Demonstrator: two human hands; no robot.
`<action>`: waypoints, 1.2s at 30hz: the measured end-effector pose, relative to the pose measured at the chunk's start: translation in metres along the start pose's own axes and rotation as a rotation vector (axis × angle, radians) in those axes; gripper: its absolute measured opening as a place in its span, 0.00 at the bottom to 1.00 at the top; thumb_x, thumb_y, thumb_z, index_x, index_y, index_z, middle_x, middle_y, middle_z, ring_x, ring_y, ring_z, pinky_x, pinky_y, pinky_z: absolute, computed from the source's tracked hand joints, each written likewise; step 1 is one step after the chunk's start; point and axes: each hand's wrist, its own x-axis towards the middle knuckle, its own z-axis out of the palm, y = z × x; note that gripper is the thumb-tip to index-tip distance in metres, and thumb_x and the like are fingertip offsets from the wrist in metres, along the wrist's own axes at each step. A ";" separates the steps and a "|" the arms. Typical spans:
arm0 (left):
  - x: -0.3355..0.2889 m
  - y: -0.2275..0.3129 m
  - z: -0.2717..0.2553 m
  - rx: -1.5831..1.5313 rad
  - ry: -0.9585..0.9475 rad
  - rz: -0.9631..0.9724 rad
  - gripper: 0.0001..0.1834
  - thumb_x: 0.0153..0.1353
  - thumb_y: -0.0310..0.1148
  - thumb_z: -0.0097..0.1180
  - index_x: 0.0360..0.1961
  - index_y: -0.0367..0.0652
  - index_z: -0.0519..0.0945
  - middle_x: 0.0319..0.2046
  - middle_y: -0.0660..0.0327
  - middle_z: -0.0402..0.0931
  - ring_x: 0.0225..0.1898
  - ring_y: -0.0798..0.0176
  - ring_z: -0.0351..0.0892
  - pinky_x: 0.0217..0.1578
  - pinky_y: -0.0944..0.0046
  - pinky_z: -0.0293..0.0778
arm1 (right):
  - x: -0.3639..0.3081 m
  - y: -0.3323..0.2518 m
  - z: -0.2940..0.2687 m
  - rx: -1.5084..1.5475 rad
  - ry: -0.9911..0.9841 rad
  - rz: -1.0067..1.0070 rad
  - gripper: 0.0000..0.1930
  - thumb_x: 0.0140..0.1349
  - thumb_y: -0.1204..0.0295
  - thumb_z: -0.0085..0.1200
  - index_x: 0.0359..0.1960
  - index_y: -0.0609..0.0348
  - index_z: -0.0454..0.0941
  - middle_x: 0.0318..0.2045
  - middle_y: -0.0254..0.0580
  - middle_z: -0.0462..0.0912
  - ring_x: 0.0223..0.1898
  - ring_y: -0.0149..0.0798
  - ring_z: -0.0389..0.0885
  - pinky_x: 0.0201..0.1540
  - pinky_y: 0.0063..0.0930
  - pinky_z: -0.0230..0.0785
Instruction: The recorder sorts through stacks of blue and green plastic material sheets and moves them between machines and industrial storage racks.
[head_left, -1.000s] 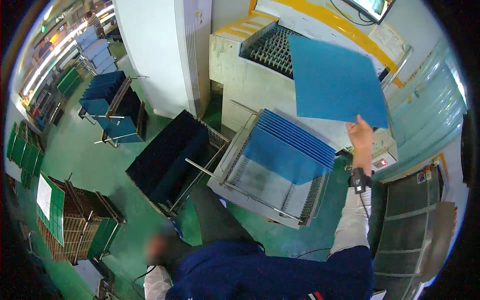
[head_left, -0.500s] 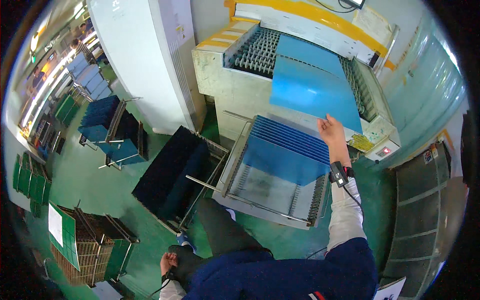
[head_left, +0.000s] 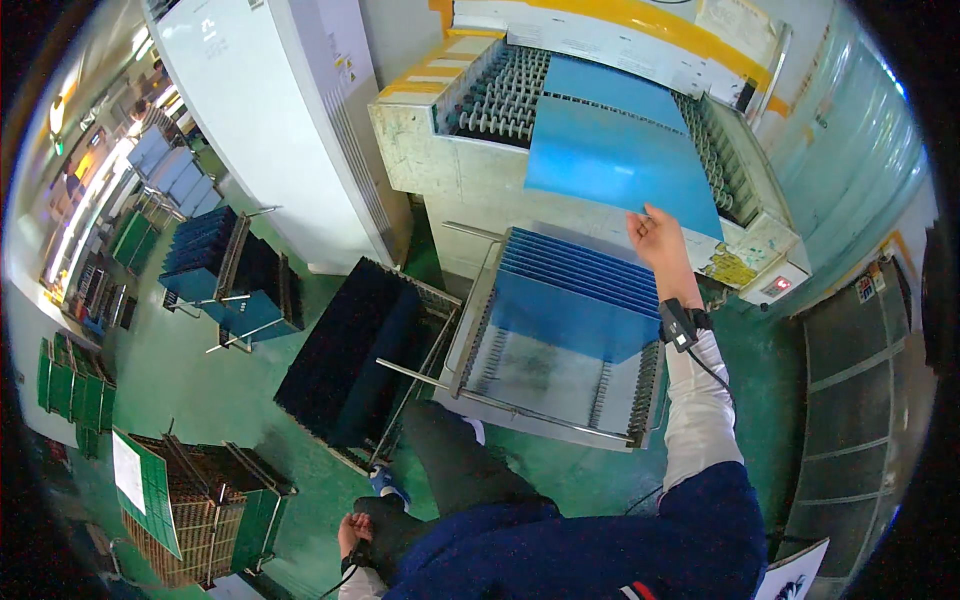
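My right hand [head_left: 655, 238] is raised at the front edge of a flat blue panel [head_left: 615, 155]. Its fingers are loosely bent and apart, with nothing seen between them; whether they touch the panel is unclear. The panel lies on the roller bed of a machine [head_left: 470, 185] and overhangs its front. Behind it on the rollers is a second blue panel [head_left: 612, 90]. Below my hand stands a rack [head_left: 530, 408] with several upright blue panels [head_left: 570, 315]. My left hand [head_left: 353, 532] hangs low by my leg, fingers curled in and apparently holding nothing.
Beside my leg is a rack of dark panels [head_left: 345, 360]. Farther left stand a rack of blue panels [head_left: 240, 275] and a crate-like rack with green boards [head_left: 205, 510]. A white cabinet [head_left: 285, 130] rises at the back, and a grey framed panel [head_left: 850, 400] stands right.
The whole view has shifted slightly. My right hand stays by the front panel's edge, a little higher in the picture. My left hand remains low beside my leg.
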 end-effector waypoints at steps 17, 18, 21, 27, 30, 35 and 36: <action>-0.009 0.001 0.006 -0.047 -0.066 0.027 0.14 0.60 0.40 0.44 0.24 0.41 0.68 0.23 0.57 0.73 0.28 0.58 0.76 0.26 0.66 0.75 | 0.021 -0.004 0.013 0.004 0.004 0.012 0.08 0.54 0.75 0.51 0.34 0.60 0.67 0.32 0.44 0.73 0.38 0.42 0.74 0.40 0.30 0.70; -0.009 0.001 0.008 -0.084 -0.024 0.024 0.13 0.60 0.39 0.44 0.24 0.41 0.68 0.23 0.57 0.73 0.27 0.57 0.76 0.26 0.65 0.76 | 0.023 -0.004 0.011 0.009 0.000 0.003 0.08 0.54 0.75 0.51 0.34 0.60 0.67 0.32 0.43 0.73 0.38 0.42 0.74 0.40 0.29 0.70; -0.008 0.002 0.013 -0.074 0.101 0.011 0.13 0.60 0.38 0.45 0.24 0.42 0.67 0.23 0.58 0.71 0.29 0.58 0.75 0.29 0.64 0.75 | 0.029 -0.006 0.009 -0.016 0.024 -0.023 0.07 0.54 0.74 0.51 0.33 0.60 0.67 0.31 0.42 0.73 0.38 0.42 0.75 0.40 0.29 0.71; -0.005 -0.001 0.000 -0.017 0.042 0.061 0.12 0.61 0.38 0.44 0.29 0.39 0.68 0.32 0.55 0.72 0.36 0.55 0.73 0.35 0.62 0.75 | 0.028 -0.002 0.013 -0.063 0.024 0.010 0.11 0.56 0.67 0.52 0.35 0.62 0.70 0.34 0.45 0.76 0.37 0.40 0.75 0.39 0.30 0.71; -0.007 0.000 0.001 -0.002 -0.073 0.086 0.13 0.61 0.39 0.43 0.29 0.39 0.68 0.33 0.56 0.71 0.37 0.56 0.72 0.35 0.62 0.74 | 0.014 0.010 0.008 -0.228 -0.043 0.047 0.15 0.57 0.61 0.50 0.37 0.63 0.71 0.35 0.46 0.77 0.36 0.39 0.76 0.38 0.31 0.70; -0.006 0.003 0.002 0.026 -0.008 0.018 0.13 0.61 0.39 0.44 0.28 0.39 0.67 0.32 0.55 0.70 0.34 0.57 0.72 0.33 0.65 0.75 | -0.026 0.062 0.003 -0.643 -0.141 0.066 0.17 0.57 0.58 0.50 0.36 0.61 0.74 0.32 0.41 0.79 0.32 0.37 0.77 0.36 0.30 0.70; -0.006 0.004 0.005 0.009 -0.020 -0.008 0.13 0.61 0.39 0.44 0.28 0.39 0.67 0.32 0.55 0.70 0.34 0.57 0.73 0.33 0.65 0.75 | -0.031 0.071 -0.003 -0.968 -0.187 -0.085 0.16 0.55 0.59 0.51 0.35 0.61 0.75 0.32 0.42 0.79 0.31 0.37 0.78 0.35 0.29 0.69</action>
